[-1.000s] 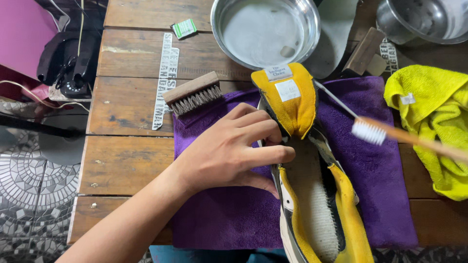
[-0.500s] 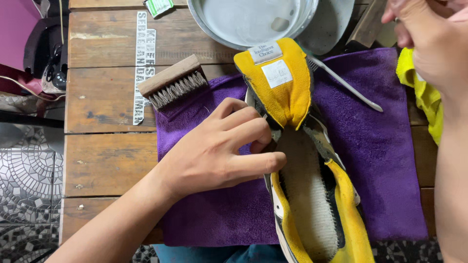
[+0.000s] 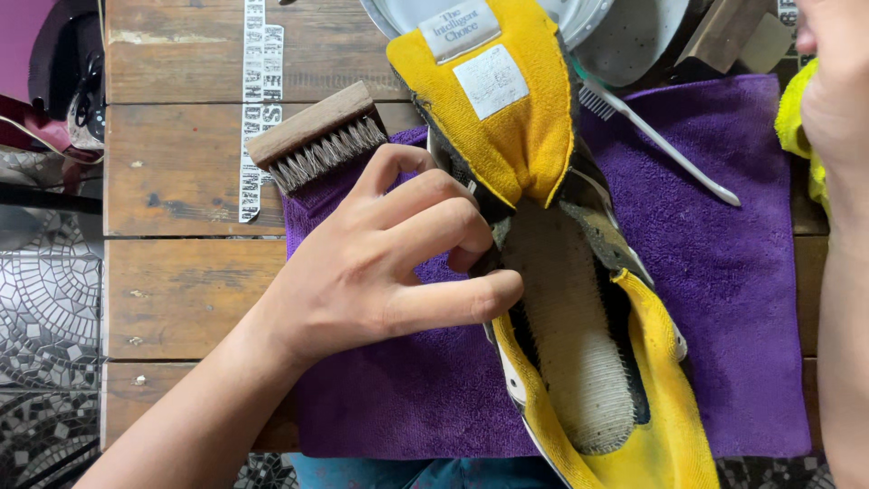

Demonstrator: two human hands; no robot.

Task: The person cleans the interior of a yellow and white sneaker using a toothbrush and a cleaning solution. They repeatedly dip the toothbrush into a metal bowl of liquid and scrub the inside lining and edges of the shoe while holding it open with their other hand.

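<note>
Left hand [image 3: 380, 272]: fingers curled, gripping the yellow shoe's [image 3: 579, 299] left rim.
Shoe: lies mid purple towel [image 3: 742, 272] on worktop [image 3: 181, 181].
Right hand [image 3: 837, 91]: right edge, grip unclear.
Wooden brush [image 3: 317, 136]: at the towel's upper-left corner.

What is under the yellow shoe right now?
The yellow shoe lies on a purple towel spread over the wooden table; the towel part beneath its sole is hidden.

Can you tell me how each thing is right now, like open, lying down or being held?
Yellow shoe: unlaced, tongue pulled out, lying on the towel.
Left hand: gripping the shoe's side.
Right hand: raised, holding nothing visible.
Wooden brush: lying on its side, bristles showing.
Toothbrush: lying flat.
Purple towel: spread flat.
</note>
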